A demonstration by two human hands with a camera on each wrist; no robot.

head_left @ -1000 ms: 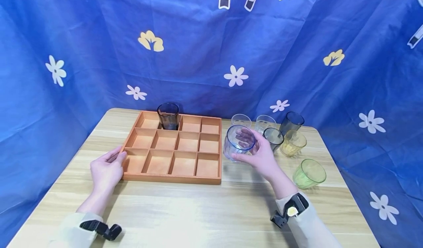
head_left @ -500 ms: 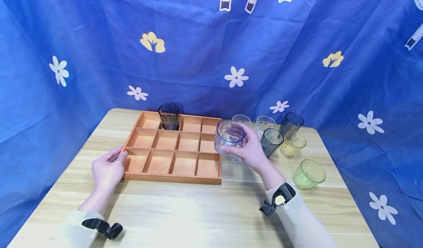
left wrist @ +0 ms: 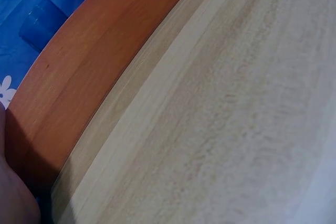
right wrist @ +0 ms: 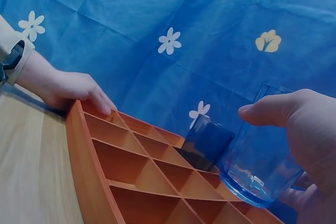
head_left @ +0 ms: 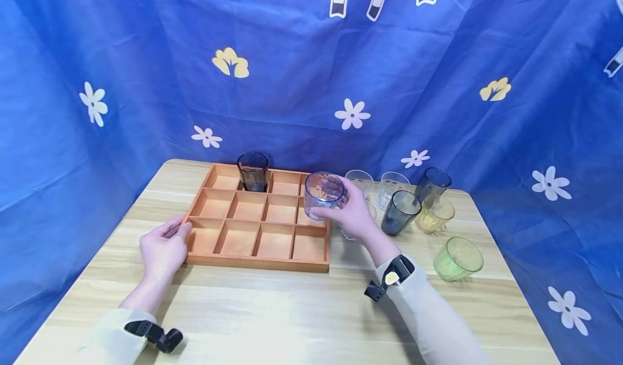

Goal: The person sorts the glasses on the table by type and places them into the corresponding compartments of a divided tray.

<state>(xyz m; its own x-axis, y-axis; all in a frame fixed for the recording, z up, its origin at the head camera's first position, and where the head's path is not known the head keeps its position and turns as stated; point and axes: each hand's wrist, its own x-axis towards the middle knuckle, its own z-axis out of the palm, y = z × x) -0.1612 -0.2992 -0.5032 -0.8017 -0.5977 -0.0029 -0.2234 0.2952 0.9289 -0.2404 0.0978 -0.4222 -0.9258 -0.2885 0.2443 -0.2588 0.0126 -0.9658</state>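
Observation:
My left hand (head_left: pixel 163 249) grips the front left corner of a wooden compartment tray (head_left: pixel 258 263), its thumb over the side wall. Raised above the tray's right-hand column is a clear drinking glass with a bluish rim (head_left: pixel 322 198), which my right hand (head_left: pixel 355 213) holds from its right side. In the right wrist view the same glass (right wrist: pixel 257 166) tilts, with the thumb along it and the other fingers mostly hidden. A smoky dark glass (head_left: pixel 253 174) stands in a back-row compartment. Only part of the left hand (left wrist: pixel 16 198) shows in the left wrist view, beside the tray wall (left wrist: pixel 100 51).
Right of the tray stand clear glasses (head_left: pixel 359 181), two dark glasses (head_left: pixel 401 213), a yellow glass (head_left: pixel 435 217) and a green glass (head_left: pixel 458 259). One clear glass (head_left: pixel 372 212) is partly hidden behind my right hand. A blue curtain (head_left: pixel 292 84) hangs behind the table (head_left: pixel 272 311).
My right hand has carried the clear glass leftward, from beside the tray to over its right column. The left hand keeps its grip on the tray corner.

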